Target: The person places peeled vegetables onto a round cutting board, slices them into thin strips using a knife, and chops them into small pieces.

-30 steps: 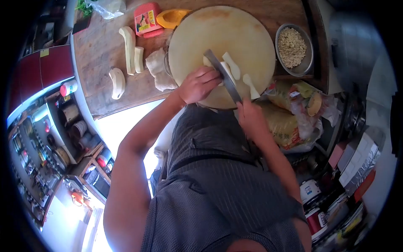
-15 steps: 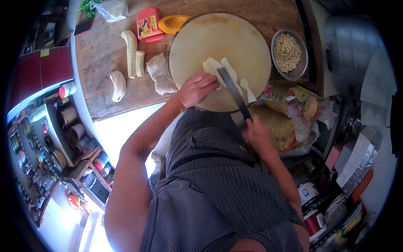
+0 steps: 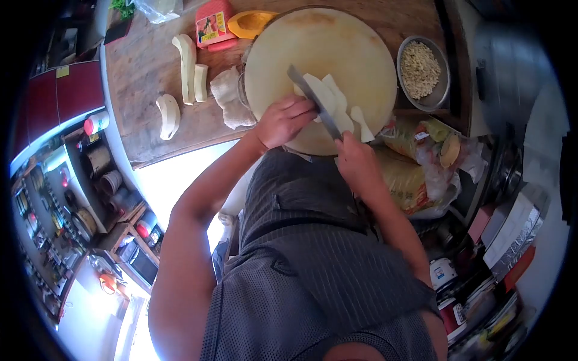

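Right fingers [image 3: 348, 144] gripped knife [image 3: 313, 96], handle hidden; left fingers [image 3: 295, 114] held mostly covered white piece [image 3: 298, 90]; knife slanted, tip toward board's [image 3: 343, 51] far-left rim.

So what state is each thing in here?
Left hand: fingers curled over a white piece.
Right hand: closed on the knife's near end.
Knife: blade angled across the board.
Round board: brown-stained near its far edge.
White slices: cut, lying flat.
Three pale lengths: apparently peeled.
Metal bowl: mostly full of small bits.
Orange squash-like piece: cut open, hollowed.
Cloth: crumpled.
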`<control>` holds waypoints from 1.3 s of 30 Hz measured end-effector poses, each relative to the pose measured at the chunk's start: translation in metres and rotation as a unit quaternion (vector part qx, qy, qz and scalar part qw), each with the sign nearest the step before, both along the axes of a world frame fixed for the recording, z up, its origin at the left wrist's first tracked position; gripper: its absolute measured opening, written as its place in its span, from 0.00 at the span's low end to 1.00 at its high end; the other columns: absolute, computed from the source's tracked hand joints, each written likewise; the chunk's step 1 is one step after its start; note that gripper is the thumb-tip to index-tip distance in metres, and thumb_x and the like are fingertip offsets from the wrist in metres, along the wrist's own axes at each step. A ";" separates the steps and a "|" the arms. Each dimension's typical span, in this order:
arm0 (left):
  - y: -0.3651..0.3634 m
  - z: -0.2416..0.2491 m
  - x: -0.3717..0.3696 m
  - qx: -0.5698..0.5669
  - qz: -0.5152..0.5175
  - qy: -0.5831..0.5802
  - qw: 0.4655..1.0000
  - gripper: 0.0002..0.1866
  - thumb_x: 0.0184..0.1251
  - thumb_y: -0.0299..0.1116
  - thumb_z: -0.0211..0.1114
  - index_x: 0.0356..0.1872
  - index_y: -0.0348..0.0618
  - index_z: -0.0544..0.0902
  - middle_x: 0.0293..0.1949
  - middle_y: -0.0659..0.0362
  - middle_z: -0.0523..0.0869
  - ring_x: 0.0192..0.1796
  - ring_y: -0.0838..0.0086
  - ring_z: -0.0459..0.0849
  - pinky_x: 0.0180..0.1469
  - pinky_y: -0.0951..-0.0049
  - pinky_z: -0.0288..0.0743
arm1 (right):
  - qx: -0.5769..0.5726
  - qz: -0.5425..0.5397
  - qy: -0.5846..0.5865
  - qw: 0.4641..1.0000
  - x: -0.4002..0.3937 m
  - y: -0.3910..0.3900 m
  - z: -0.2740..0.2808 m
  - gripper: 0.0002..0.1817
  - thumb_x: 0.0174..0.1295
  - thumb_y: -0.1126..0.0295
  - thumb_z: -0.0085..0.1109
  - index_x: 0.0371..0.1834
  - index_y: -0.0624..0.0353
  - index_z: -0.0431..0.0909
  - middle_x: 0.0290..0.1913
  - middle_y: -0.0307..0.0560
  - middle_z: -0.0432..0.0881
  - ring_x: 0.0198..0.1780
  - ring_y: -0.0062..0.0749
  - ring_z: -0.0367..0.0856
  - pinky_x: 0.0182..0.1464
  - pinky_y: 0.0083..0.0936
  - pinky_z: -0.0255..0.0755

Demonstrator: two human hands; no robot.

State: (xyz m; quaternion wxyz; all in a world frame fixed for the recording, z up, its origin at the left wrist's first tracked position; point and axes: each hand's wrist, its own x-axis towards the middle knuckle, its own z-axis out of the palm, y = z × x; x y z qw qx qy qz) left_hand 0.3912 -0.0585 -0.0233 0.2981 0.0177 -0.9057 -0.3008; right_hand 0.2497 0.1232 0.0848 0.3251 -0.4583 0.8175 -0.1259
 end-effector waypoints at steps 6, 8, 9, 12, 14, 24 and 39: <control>0.002 -0.002 0.004 -0.019 0.015 -0.003 1.000 0.15 0.52 0.24 0.72 0.43 0.42 0.88 0.49 0.56 0.86 0.52 0.59 0.86 0.52 0.61 0.82 | 0.110 0.006 0.018 0.994 -0.004 0.073 0.031 0.10 0.75 0.66 0.53 0.41 0.62 0.70 0.33 0.66 0.83 0.38 0.69 0.82 0.39 0.59 0.74; 0.001 -0.002 0.003 -0.019 0.015 -0.002 1.000 0.15 0.52 0.24 0.72 0.43 0.42 0.88 0.49 0.56 0.86 0.52 0.59 0.86 0.52 0.61 0.82 | 0.107 0.014 0.029 0.994 -0.007 0.092 0.039 0.10 0.74 0.66 0.53 0.41 0.62 0.70 0.33 0.67 0.83 0.38 0.69 0.82 0.39 0.58 0.74; 0.001 -0.002 0.004 -0.018 0.010 -0.005 1.000 0.14 0.52 0.24 0.71 0.43 0.42 0.88 0.48 0.56 0.86 0.52 0.59 0.86 0.52 0.61 0.82 | 0.089 0.007 0.019 0.996 -0.006 0.096 0.045 0.10 0.74 0.66 0.54 0.40 0.62 0.70 0.32 0.67 0.82 0.38 0.69 0.82 0.38 0.58 0.73; 0.003 -0.004 0.004 -0.021 0.020 -0.001 1.000 0.14 0.52 0.25 0.71 0.43 0.42 0.88 0.48 0.55 0.86 0.51 0.59 0.86 0.51 0.62 0.82 | 0.047 -0.012 0.014 0.999 -0.005 0.082 0.056 0.11 0.74 0.65 0.55 0.39 0.61 0.69 0.30 0.66 0.81 0.37 0.69 0.81 0.37 0.59 0.72; 0.003 -0.002 0.004 -0.022 0.017 0.000 1.000 0.14 0.52 0.25 0.71 0.42 0.42 0.88 0.48 0.55 0.86 0.51 0.58 0.86 0.51 0.62 0.82 | 0.024 -0.025 0.013 0.999 0.000 0.065 0.057 0.11 0.74 0.65 0.55 0.38 0.61 0.69 0.29 0.66 0.80 0.37 0.69 0.81 0.37 0.59 0.71; 0.002 0.000 -0.001 0.003 0.013 0.014 1.000 0.14 0.51 0.23 0.72 0.41 0.41 0.88 0.46 0.54 0.86 0.49 0.57 0.86 0.50 0.60 0.82 | 0.022 -0.009 -0.024 0.999 -0.010 0.022 0.028 0.09 0.74 0.67 0.53 0.41 0.63 0.71 0.31 0.67 0.82 0.37 0.69 0.82 0.39 0.59 0.72; 0.005 -0.001 0.001 -0.005 0.026 -0.004 1.000 0.17 0.50 0.23 0.73 0.44 0.41 0.88 0.48 0.55 0.86 0.51 0.57 0.86 0.52 0.60 0.82 | 0.115 -0.004 -0.017 0.993 -0.016 0.093 0.065 0.11 0.73 0.65 0.54 0.41 0.61 0.70 0.32 0.68 0.82 0.38 0.69 0.82 0.40 0.60 0.73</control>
